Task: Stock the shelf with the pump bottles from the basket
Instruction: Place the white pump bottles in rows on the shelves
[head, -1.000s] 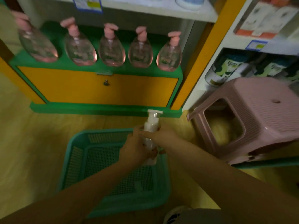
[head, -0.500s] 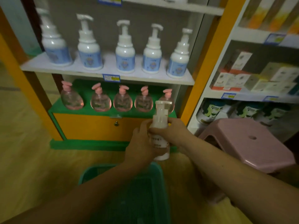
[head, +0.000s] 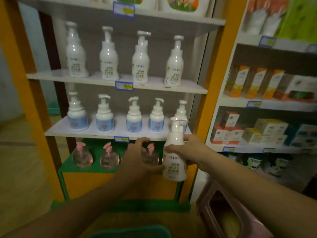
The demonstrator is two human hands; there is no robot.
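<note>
Holding the upright pump bottle (head: 175,155) — right hand (head: 187,152) gripping its waist, left hand (head: 137,158) apparently touching, fingers loosely spread — below the shelf (head: 187,89) gap.

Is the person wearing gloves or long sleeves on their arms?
No. Both forearms are bare all the way to the bottom of the picture, with no sleeves showing. The left hand and right hand wear no gloves, rings, or watch that can be seen.

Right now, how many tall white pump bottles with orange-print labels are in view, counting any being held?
5. Four stand in a row on the upper shelf. The fifth is held in the right hand. More may sit hidden behind the row.
</note>
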